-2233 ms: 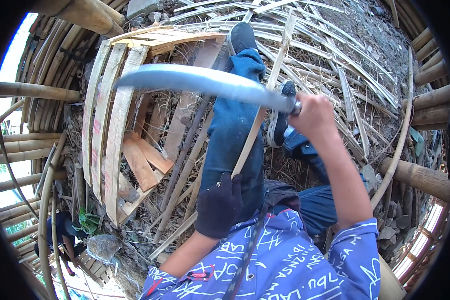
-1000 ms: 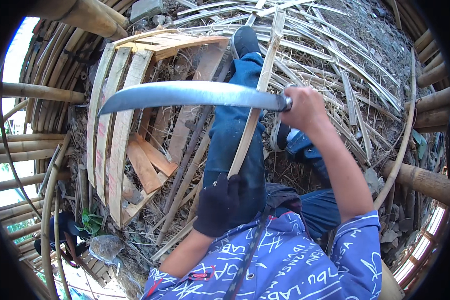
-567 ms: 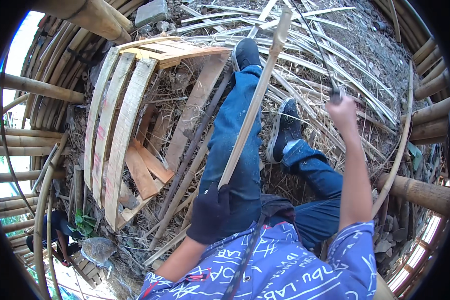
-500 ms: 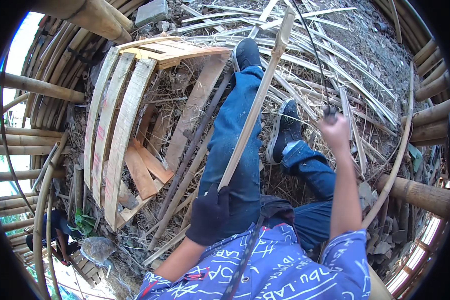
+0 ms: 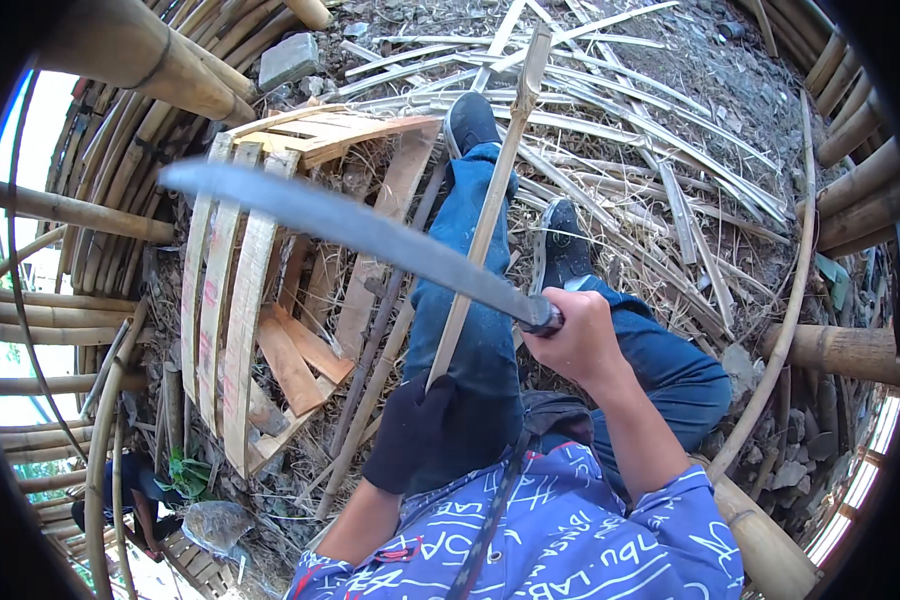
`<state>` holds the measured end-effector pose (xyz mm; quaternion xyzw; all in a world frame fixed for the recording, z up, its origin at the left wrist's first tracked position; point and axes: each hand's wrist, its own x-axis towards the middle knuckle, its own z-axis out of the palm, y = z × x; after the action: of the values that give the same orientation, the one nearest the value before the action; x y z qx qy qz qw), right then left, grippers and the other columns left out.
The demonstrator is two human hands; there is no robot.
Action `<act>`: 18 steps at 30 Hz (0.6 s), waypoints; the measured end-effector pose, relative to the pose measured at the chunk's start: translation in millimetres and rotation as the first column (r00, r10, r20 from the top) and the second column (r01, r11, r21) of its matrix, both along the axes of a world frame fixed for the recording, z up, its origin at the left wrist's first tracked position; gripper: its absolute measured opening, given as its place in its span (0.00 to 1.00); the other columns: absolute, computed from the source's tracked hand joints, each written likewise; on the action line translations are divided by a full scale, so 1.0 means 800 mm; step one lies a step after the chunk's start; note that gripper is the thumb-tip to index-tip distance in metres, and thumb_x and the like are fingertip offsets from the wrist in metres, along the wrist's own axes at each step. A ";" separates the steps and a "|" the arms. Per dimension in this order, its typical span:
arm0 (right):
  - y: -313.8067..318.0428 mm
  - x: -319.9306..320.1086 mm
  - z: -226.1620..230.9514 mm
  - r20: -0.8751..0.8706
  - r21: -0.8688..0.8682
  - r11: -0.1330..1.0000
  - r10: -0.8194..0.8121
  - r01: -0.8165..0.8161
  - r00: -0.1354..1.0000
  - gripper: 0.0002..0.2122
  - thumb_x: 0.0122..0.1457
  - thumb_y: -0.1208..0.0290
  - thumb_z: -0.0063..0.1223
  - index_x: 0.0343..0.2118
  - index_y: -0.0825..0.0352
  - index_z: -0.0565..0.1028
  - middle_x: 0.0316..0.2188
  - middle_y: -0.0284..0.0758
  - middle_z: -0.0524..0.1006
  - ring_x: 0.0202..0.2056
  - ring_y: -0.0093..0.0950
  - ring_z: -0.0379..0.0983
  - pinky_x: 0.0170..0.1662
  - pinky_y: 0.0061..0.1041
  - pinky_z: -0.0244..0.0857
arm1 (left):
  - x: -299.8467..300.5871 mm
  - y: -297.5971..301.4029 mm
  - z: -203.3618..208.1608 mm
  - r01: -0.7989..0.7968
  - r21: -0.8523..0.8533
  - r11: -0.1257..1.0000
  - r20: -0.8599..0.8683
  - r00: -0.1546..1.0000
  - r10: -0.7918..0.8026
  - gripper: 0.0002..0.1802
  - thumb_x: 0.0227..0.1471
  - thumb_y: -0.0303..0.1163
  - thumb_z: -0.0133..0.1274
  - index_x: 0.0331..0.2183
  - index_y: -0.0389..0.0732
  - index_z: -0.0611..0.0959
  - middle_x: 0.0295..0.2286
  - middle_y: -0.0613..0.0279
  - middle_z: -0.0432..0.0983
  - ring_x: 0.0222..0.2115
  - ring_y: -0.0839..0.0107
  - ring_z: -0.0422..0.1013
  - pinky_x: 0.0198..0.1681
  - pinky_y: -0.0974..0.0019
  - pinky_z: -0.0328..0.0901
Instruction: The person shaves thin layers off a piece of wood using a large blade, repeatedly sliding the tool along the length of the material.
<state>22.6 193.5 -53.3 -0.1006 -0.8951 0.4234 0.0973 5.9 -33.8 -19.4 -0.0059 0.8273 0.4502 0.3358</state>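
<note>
My left hand (image 5: 408,432), in a dark glove, closes round the lower end of a long split bamboo strip (image 5: 499,180). The strip slants up and away across my left leg, its far end thicker at a node. Bare, my right hand (image 5: 578,335) grips the handle of a machete (image 5: 370,235). Its long, slightly blurred blade points left and crosses in front of the strip. Whether blade and strip touch, I cannot tell.
A slatted wooden crate (image 5: 255,310) lies on its side to the left. Many bamboo strips (image 5: 660,130) cover the ground ahead. Thick bamboo poles (image 5: 840,352) stand right and left. A grey block (image 5: 290,60) sits far left. Another person (image 5: 135,500) is at lower left.
The machete has swung from pointing upward at the right to lying across the view, pointing left. My right hand has come lower and inward. My left hand still holds the strip.
</note>
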 end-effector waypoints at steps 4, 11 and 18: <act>-0.006 -0.011 0.010 -0.058 0.193 0.979 0.070 -0.057 0.996 0.08 0.36 0.68 0.58 0.17 0.65 0.72 0.17 0.41 0.74 0.22 0.41 0.73 0.25 0.35 0.67 | -0.001 0.001 0.005 0.080 -0.084 0.993 -0.074 0.994 -0.086 0.13 0.54 0.33 0.45 0.31 0.32 0.77 0.21 0.47 0.73 0.20 0.60 0.69 0.24 0.58 0.60; 0.001 -0.023 0.017 0.053 0.412 0.903 0.110 -0.123 0.992 0.10 0.35 0.65 0.59 0.20 0.65 0.74 0.17 0.39 0.74 0.22 0.40 0.74 0.27 0.36 0.67 | 0.012 0.000 -0.030 0.344 -0.466 0.815 -0.693 0.431 -0.578 0.12 0.45 0.23 0.45 0.36 0.33 0.75 0.26 0.48 0.70 0.24 0.52 0.68 0.25 0.53 0.62; 0.003 -0.010 0.059 0.237 0.125 0.953 0.243 -0.277 0.941 0.18 0.44 0.55 0.60 0.23 0.69 0.74 0.18 0.44 0.75 0.25 0.44 0.74 0.30 0.36 0.67 | 0.006 -0.008 -0.049 0.331 -0.496 0.803 -0.723 0.355 -0.593 0.12 0.46 0.23 0.45 0.36 0.33 0.75 0.24 0.47 0.70 0.22 0.53 0.69 0.23 0.54 0.62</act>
<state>15.0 196.3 -5.8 -0.0192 -0.9362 0.3472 -0.0511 10.9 -40.0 -58.3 0.4071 0.8987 0.1627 -0.0069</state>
